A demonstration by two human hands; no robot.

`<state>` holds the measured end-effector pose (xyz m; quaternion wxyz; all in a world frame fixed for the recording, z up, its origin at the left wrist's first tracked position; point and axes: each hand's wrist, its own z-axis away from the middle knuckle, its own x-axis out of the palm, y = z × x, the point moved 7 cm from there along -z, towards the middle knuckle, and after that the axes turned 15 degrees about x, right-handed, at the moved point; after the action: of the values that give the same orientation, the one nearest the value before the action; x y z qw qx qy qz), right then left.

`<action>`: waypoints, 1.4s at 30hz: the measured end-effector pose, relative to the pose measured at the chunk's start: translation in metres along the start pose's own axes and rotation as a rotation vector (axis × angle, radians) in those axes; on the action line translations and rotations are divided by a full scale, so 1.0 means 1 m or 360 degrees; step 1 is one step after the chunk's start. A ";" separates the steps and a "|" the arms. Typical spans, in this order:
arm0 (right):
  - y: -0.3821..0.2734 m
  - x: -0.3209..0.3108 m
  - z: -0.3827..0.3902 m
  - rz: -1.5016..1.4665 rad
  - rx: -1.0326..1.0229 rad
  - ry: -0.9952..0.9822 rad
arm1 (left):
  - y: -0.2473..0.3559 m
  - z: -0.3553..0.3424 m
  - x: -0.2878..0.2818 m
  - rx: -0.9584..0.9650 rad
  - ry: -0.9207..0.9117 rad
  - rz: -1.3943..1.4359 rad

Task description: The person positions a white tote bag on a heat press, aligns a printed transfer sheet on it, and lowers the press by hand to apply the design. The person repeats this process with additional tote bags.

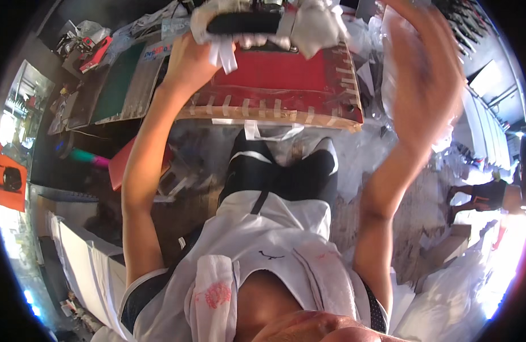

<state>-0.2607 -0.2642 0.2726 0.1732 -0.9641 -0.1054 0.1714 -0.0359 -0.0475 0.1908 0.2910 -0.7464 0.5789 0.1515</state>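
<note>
Beside the black-topped padded piece (244, 23), at its near left end, the left hand (190, 64) is curled with fingertips partly hidden; how tightly it closes cannot be told. One white strip (222, 54) hangs at its fingers. Below and right of this grip lies one red panel (286, 69), its near edge taped; to its left, one green panel (118, 80). Well apart, the right hand (425, 85) is raised and motion-blurred, its opening indeterminable.
</note>
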 end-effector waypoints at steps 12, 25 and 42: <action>-0.007 0.181 0.055 -0.0013 -0.0220 -0.1069 | 0.013 0.068 0.042 -0.0209 -0.0362 0.0265; 0.012 0.185 0.076 0.0271 -0.0159 -0.1148 | 0.036 -0.032 0.070 -0.0576 -0.0249 0.1097; 0.033 0.209 0.131 0.0253 0.0041 -0.0954 | 0.070 0.014 0.091 -0.0814 -0.0008 0.0865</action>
<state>-0.1120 -0.2004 0.0839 0.1325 -0.8736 -0.0738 0.4624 -0.0752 -0.1203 0.1106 0.0457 -0.6137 0.6987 0.3648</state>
